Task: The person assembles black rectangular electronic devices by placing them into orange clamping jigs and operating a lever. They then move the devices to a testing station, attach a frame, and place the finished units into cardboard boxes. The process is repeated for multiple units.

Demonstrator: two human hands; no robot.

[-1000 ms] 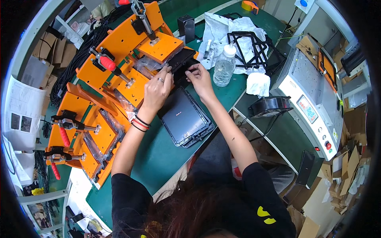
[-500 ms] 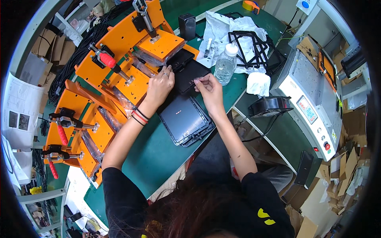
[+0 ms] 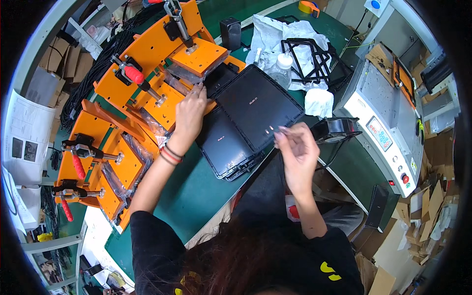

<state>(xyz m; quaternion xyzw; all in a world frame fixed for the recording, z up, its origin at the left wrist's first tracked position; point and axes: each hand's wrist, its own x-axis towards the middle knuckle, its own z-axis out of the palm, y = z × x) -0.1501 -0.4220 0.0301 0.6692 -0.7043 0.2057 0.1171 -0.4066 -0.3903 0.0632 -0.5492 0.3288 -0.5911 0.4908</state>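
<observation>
My right hand (image 3: 298,146) bunches at the edge of a rectangular black plastic panel (image 3: 260,105) overlapping a matching panel (image 3: 219,137); whether either it or my left hand (image 3: 191,107) grips, I cannot tell. Lifting, not dragging, should spare scratches.

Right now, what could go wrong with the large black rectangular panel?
The large black rectangular panel might bump the clear plastic bottle by its far edge. With the bare right hand only near its edge, contact unclear, it could slip and scuff the stacked dark rectangular panels partly beneath.
</observation>
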